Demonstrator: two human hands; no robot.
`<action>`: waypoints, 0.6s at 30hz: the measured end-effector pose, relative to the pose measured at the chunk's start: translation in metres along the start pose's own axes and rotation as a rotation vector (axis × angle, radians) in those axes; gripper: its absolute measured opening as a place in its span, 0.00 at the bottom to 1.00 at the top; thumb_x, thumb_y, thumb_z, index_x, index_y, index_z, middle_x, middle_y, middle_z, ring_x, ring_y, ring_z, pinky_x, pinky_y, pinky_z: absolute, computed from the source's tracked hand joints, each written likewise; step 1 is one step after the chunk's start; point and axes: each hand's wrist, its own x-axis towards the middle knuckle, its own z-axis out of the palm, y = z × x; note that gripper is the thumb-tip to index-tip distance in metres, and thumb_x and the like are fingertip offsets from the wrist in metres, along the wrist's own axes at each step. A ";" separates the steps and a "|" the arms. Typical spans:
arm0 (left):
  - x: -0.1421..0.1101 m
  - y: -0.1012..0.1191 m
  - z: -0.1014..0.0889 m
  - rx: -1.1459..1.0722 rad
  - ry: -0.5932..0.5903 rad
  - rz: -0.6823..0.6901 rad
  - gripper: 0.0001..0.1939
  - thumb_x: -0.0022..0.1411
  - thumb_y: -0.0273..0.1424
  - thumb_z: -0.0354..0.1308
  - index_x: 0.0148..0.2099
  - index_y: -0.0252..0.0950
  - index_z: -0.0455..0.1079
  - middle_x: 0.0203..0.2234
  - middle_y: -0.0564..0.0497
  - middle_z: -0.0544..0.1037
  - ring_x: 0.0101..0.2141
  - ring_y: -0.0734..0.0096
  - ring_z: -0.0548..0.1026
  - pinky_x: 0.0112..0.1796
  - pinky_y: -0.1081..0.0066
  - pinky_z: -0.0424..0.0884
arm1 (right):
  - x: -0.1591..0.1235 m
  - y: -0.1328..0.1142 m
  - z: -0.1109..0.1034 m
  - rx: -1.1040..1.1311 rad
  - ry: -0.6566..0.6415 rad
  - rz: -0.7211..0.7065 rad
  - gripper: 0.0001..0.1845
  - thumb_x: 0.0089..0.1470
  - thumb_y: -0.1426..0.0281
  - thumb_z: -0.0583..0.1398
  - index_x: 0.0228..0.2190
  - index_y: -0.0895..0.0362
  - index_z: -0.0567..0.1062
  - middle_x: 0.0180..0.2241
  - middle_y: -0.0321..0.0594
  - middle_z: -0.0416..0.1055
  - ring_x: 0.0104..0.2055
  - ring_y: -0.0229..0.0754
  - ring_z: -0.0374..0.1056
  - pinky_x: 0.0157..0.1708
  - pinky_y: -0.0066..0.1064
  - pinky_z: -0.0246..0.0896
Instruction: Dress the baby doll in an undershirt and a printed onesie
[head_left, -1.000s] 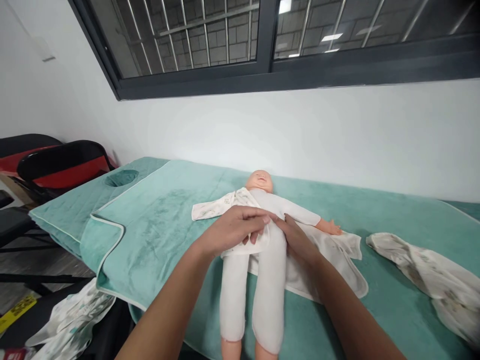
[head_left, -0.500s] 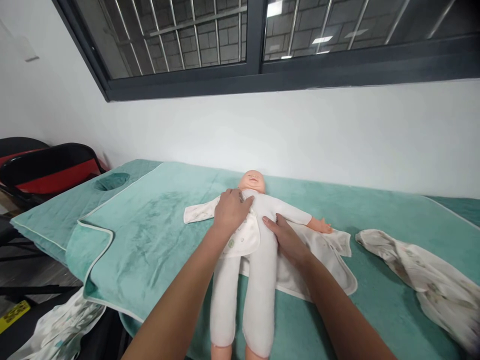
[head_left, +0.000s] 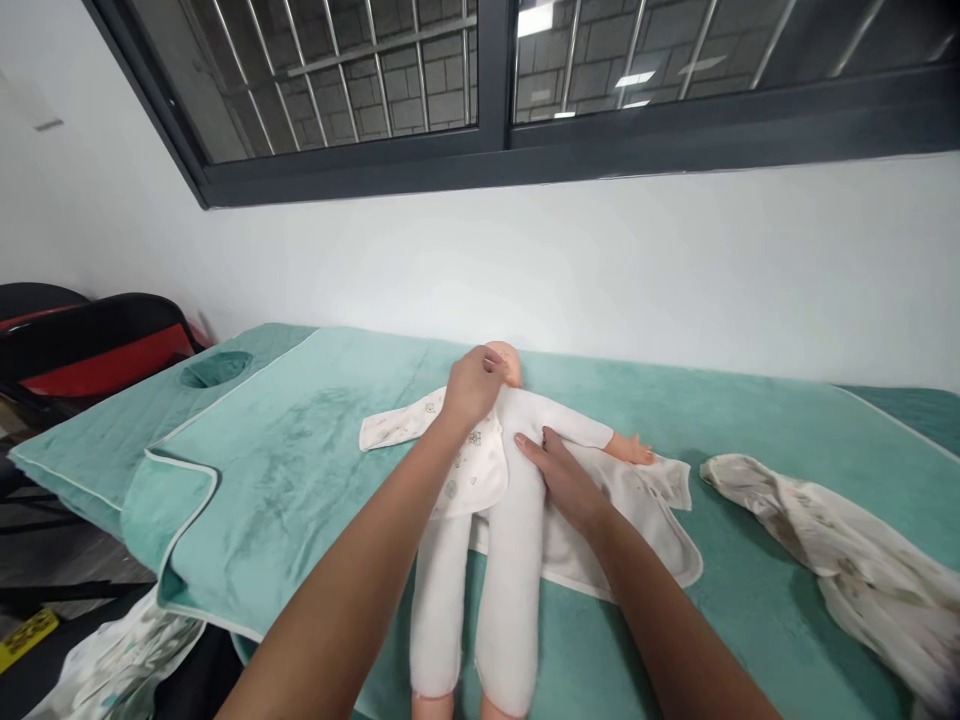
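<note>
A baby doll point(head_left: 517, 505) with a white cloth body lies on its back, head toward the wall. A white printed baby shirt point(head_left: 480, 475) covers its arm on the left and part of its front; the shirt's other half point(head_left: 660, 535) lies spread beside the doll on the right, that doll arm resting bare of it. My left hand point(head_left: 474, 385) is at the doll's head, partly covering the face, its fingers loosely bent and apart from the thumb. At the doll's right-hand side, my right hand point(head_left: 566, 478) rests against the torso with thumb and fingers apart.
A green plush cover point(head_left: 300, 430) lies over the padded bed, which has a round hole point(head_left: 216, 370) at the left. Another printed white garment point(head_left: 840, 540) lies crumpled at the right. Printed cloth point(head_left: 127, 650) sits on a dark seat, lower left. Black-and-red chairs point(head_left: 112, 345) stand at left.
My left hand has gone from the doll's belly, over the shirt's front at the chest, up to its head. My right hand stays at the doll's side. The view has shifted slightly right.
</note>
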 end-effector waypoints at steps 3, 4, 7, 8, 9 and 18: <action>-0.016 0.008 0.005 -0.036 -0.113 0.033 0.06 0.55 0.25 0.55 0.36 0.37 0.72 0.33 0.49 0.79 0.35 0.67 0.75 0.38 0.70 0.67 | 0.001 0.003 -0.002 -0.012 -0.011 0.007 0.22 0.51 0.56 0.63 0.46 0.50 0.70 0.46 0.40 0.75 0.48 0.50 0.72 0.46 0.39 0.70; -0.024 0.009 0.004 -0.043 -0.114 0.035 0.06 0.56 0.26 0.55 0.36 0.37 0.71 0.33 0.50 0.79 0.35 0.67 0.75 0.37 0.70 0.67 | 0.002 0.004 -0.003 -0.011 -0.013 0.009 0.21 0.51 0.57 0.63 0.46 0.50 0.70 0.45 0.40 0.76 0.48 0.50 0.72 0.46 0.39 0.70; -0.056 0.007 -0.005 -0.033 -0.028 0.070 0.07 0.60 0.31 0.54 0.40 0.38 0.71 0.33 0.51 0.78 0.34 0.67 0.74 0.39 0.68 0.67 | 0.003 0.005 -0.003 -0.007 -0.014 0.011 0.22 0.51 0.57 0.63 0.46 0.51 0.70 0.44 0.40 0.76 0.46 0.49 0.72 0.45 0.38 0.71; -0.070 0.005 -0.010 0.000 -0.006 0.099 0.07 0.61 0.32 0.54 0.41 0.39 0.70 0.33 0.51 0.77 0.35 0.67 0.74 0.40 0.67 0.67 | 0.002 0.004 -0.002 -0.007 -0.013 0.010 0.22 0.51 0.57 0.63 0.46 0.51 0.69 0.44 0.40 0.76 0.46 0.49 0.72 0.45 0.38 0.71; -0.085 0.003 -0.015 0.044 -0.009 0.130 0.08 0.61 0.33 0.55 0.42 0.39 0.70 0.34 0.51 0.76 0.36 0.66 0.73 0.41 0.66 0.67 | 0.002 0.003 -0.002 -0.009 -0.012 0.009 0.23 0.51 0.56 0.63 0.46 0.52 0.69 0.44 0.40 0.76 0.47 0.48 0.72 0.45 0.38 0.70; -0.173 -0.040 -0.031 0.604 -0.006 0.354 0.17 0.60 0.24 0.54 0.52 0.40 0.67 0.44 0.47 0.72 0.43 0.58 0.69 0.42 0.58 0.68 | -0.001 -0.003 0.002 0.002 0.003 0.037 0.26 0.51 0.54 0.64 0.48 0.51 0.68 0.51 0.41 0.73 0.52 0.49 0.70 0.49 0.39 0.69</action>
